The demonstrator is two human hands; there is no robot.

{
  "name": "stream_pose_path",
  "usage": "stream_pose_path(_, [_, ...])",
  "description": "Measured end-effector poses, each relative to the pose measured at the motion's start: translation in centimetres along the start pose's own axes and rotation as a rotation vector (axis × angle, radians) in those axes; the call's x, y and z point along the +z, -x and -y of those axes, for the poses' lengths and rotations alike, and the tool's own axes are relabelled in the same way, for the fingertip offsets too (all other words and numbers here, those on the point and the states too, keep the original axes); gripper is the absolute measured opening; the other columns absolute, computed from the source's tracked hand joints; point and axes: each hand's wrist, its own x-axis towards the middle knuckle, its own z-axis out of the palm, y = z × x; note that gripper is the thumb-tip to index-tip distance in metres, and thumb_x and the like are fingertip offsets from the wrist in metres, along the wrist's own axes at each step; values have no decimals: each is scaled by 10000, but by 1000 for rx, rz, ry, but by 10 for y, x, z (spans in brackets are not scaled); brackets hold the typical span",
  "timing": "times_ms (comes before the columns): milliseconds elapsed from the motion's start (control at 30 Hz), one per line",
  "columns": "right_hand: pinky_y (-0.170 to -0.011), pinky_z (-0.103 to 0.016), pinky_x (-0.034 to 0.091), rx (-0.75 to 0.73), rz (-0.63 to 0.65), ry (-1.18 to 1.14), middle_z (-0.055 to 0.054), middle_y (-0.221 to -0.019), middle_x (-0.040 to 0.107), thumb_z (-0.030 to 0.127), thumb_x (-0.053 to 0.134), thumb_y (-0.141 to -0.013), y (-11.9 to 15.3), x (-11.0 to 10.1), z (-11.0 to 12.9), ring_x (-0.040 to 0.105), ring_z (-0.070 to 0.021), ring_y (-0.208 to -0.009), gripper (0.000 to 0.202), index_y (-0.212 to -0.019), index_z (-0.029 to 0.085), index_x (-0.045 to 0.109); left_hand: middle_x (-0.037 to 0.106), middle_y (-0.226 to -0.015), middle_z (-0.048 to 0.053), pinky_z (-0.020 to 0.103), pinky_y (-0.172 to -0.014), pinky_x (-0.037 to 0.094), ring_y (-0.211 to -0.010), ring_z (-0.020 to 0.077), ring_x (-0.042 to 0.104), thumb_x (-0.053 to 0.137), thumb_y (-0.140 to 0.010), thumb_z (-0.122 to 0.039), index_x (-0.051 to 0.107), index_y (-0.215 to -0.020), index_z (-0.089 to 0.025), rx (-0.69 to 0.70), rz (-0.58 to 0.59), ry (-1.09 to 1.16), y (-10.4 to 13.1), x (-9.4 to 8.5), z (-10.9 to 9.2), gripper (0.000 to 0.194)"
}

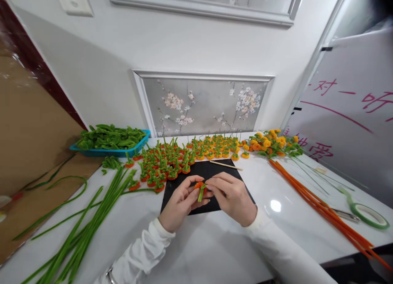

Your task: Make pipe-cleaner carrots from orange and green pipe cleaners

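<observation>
Between my two hands is a small orange pipe-cleaner flower [199, 185] with a short green stem. My left hand [184, 197] grips the flower from the left, thumb and fingers closed on it. On the other side, my right hand [231, 194] pinches at the green part with thumb and forefinger. Both hands are just above a black mat [211, 170]. A thin wooden stick [225, 165] lies across the mat's far edge. Several orange flowers with upright green stems [166, 161] stand directly behind my left hand.
Yellow flowers [217, 147] stand at the back, with a bunch [272, 143] to their right. A blue basket [112, 152] holds green leaves. Green pipe cleaners [89, 231] lie left; orange pipe cleaners [316, 202], green tape [370, 215] and metal tweezers or scissors [346, 215] lie right.
</observation>
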Motion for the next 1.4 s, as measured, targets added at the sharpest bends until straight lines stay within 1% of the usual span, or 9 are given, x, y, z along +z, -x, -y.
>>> stream_pose_path(233, [-733, -281, 497, 15, -2, 10, -71, -842, 601, 139, 427, -887, -1, -2, 3, 572, -166, -832, 202, -889, 181, 625, 649, -885, 44, 220, -685, 527, -794, 148, 653, 680, -754, -263, 605, -985, -174, -27, 22, -20, 0, 0, -4, 259])
stream_pose_path(400, [-697, -270, 470, 42, -7, 24, -68, -840, 569, 143, 442, -879, 1, -2, 4, 549, -156, -786, 178, -860, 171, 617, 650, -973, 55, 238, -770, 519, -883, 156, 640, 660, -774, -268, 611, -1011, -175, 8, -22, -114, -3, -5, -1, 259])
stream_pose_path(633, [-723, -338, 383, -18, 6, 328, -56, -823, 585, 154, 502, -862, 2, -6, 5, 503, -177, -788, 188, -859, 217, 679, 662, -940, 73, 286, -778, 524, -858, 163, 627, 654, -775, -267, 605, -975, -143, 91, -35, -238, -6, -9, 2, 241])
stream_pose_path(733, [-686, -309, 402, -20, 60, 265, -64, -789, 609, 123, 452, -879, 3, -6, 5, 511, -165, -745, 231, -881, 191, 673, 653, -939, 61, 311, -813, 519, -884, 168, 617, 654, -772, -267, 601, -962, -151, 100, -26, -232, -5, -8, 0, 229])
stream_pose_path(833, [-629, -273, 432, 129, 95, 62, -56, -737, 622, 168, 475, -867, 3, -3, 7, 539, -145, -669, 194, -814, 166, 661, 642, -922, 43, 301, -821, 513, -882, 155, 611, 662, -765, -260, 592, -930, -159, 88, -23, -186, -5, -8, 0, 205])
stream_pose_path(967, [-475, -226, 452, 581, 194, -399, -9, -564, 604, 330, 562, -809, 1, 1, 9, 537, -107, -471, 197, -748, 155, 629, 644, -901, 42, 273, -811, 497, -834, 131, 619, 663, -767, -253, 568, -933, -156, 54, 7, -109, -6, -7, 5, 214])
stream_pose_path(1100, [-525, -244, 530, 858, 206, -763, -25, -579, 636, 448, 652, -710, -3, 5, 10, 611, -123, -499, 324, -750, 128, 612, 643, -831, 30, 207, -678, 488, -690, 91, 611, 644, -787, -276, 538, -981, -161, 30, 10, -96, -5, -6, 10, 250])
stream_pose_path(1267, [-539, -256, 542, 837, 179, -809, -18, -604, 632, 466, 663, -690, 0, 12, 6, 651, -157, -559, 342, -772, 144, 582, 632, -735, 8, 154, -511, 425, -519, 46, 533, 633, -789, -325, 514, -1013, -155, 52, -7, -120, -4, -5, 10, 306])
stream_pose_path(1400, [-441, -189, 458, 673, 141, -527, 4, -598, 595, 347, 647, -724, 6, 14, -5, 580, -114, -520, 191, -750, 162, 609, 656, -776, 22, 250, -640, 511, -594, 86, 593, 669, -750, -341, 508, -1006, -157, 6, -34, -94, -3, -2, 7, 354])
